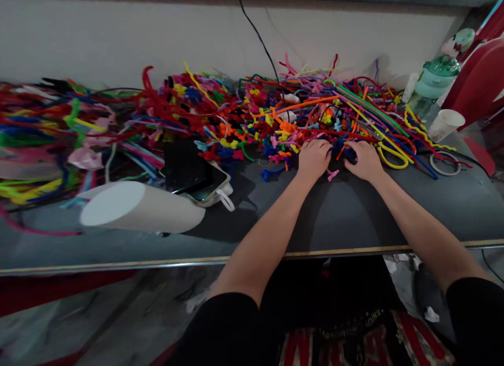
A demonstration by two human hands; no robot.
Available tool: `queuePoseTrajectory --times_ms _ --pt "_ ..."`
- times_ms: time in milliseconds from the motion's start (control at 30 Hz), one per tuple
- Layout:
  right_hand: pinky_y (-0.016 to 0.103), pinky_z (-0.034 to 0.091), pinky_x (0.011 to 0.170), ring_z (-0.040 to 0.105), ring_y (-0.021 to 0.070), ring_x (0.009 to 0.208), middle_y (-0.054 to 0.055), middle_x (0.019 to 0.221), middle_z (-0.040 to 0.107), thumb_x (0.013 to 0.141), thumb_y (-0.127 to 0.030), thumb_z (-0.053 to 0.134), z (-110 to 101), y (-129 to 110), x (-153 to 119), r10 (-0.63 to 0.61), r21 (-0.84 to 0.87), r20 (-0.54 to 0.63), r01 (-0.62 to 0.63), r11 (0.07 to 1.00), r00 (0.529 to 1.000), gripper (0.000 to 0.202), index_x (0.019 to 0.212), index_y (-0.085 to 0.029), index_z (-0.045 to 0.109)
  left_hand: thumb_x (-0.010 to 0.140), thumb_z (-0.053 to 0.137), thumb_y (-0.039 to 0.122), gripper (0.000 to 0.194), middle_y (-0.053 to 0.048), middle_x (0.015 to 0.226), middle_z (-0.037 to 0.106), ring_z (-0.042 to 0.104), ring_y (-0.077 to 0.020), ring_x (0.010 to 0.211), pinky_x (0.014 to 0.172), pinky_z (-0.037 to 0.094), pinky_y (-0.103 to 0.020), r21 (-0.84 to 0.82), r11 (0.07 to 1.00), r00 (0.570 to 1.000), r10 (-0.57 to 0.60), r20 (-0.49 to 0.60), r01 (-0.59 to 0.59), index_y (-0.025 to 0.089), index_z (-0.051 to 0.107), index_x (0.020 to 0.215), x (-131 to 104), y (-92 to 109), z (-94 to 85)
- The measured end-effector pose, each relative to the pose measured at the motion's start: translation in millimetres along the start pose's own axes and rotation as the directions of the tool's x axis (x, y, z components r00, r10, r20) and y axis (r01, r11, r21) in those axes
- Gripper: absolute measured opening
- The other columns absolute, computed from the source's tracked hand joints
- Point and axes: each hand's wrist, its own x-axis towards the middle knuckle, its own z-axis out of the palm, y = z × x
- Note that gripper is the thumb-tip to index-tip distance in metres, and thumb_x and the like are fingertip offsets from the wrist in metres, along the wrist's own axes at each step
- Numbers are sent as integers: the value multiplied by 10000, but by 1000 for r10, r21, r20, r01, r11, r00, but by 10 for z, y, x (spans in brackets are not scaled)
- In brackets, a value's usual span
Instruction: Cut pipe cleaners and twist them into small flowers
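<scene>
Both of my hands reach to the front edge of a heap of coloured fuzzy stems (315, 101) and small twisted flower shapes. My left hand (315, 158) rests with curled fingers against the small pieces; whatever its fingertips touch is hidden. Close by on the right, my right hand (363, 160) has its thumb and fingers apart around dark blue pieces, and its grip on them is unclear. Between the two hands lies a small pink piece (333, 174) on the dark table. A blue piece (271, 173) lies left of my left hand.
Left of my arms are phones (210, 185) and a white cylinder (142, 207). On the right stand a paper cup (446, 125) and a green-topped bottle (431, 87), with a white ring (444, 164) nearby. A black cable (258, 35) hangs over the heap.
</scene>
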Motion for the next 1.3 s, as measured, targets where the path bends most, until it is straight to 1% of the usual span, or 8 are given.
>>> queuePoseTrajectory --times_ms 100,300,533,700,800,1033,1167,1300 --pt "481 495 931 632 297 1048 110 1043 715 817 -168 539 16 18 1 3 41 -33 -2 999 999 318 1098 -194 685 890 530 190 282 -99 1179 696 607 -282 1146 1011 442 -447 8 997 994 -82 -70 83 201 681 1128 1 19 -38" --pt "460 517 948 658 251 1039 70 1104 719 858 -224 524 25 31 3 119 326 -191 -51 944 974 519 1375 -231 480 898 448 144 384 -122 1187 680 601 -269 1146 1023 445 -427 -89 989 980 -130 -151 118 166 595 1252 -1 -5 -53" --pt "526 431 1039 577 278 1170 78 1202 671 796 -112 481 25 44 7 71 139 -274 -33 990 959 427 1177 -236 627 871 428 89 357 -76 1099 714 637 -241 1073 989 477 -401 -141 985 955 -138 -263 104 210 667 1106 41 -220 29" --pt "520 425 1019 556 293 1172 86 1211 659 801 -130 508 29 20 -9 85 44 -295 -76 996 952 384 1147 -233 638 830 634 227 271 -113 1080 724 646 -301 1064 983 472 -472 -107 985 972 -153 -176 135 194 688 1093 31 -190 83" --pt "526 414 1017 531 302 1200 84 1251 633 808 -142 514 30 24 -14 85 2 -311 -88 996 947 380 1153 -247 634 797 682 206 262 -81 954 749 679 -279 978 960 493 -469 -181 974 976 -164 -141 137 211 701 1058 30 -187 115" --pt "490 431 999 574 272 1130 73 1135 673 886 -236 503 -11 -54 -16 -12 -14 -353 8 1000 935 228 1052 -257 657 838 656 212 187 -67 964 754 718 -178 890 825 588 -313 -706 707 953 -241 -181 45 166 694 1015 102 -233 206" --pt "463 441 976 601 250 1056 62 1019 697 923 -266 482 -33 -103 -28 -59 0 -353 63 998 934 193 1009 -245 653 852 671 283 221 -65 996 749 718 -174 933 857 592 -311 -774 633 959 -213 -185 -9 181 682 1048 124 -201 201" --pt "466 449 957 606 247 1027 68 1004 692 908 -181 442 -25 26 -2 21 49 -431 0 999 902 244 1056 -233 629 834 691 260 210 -57 972 756 723 -172 922 872 589 -311 -755 649 947 -179 -266 -90 186 692 1030 97 -146 125"
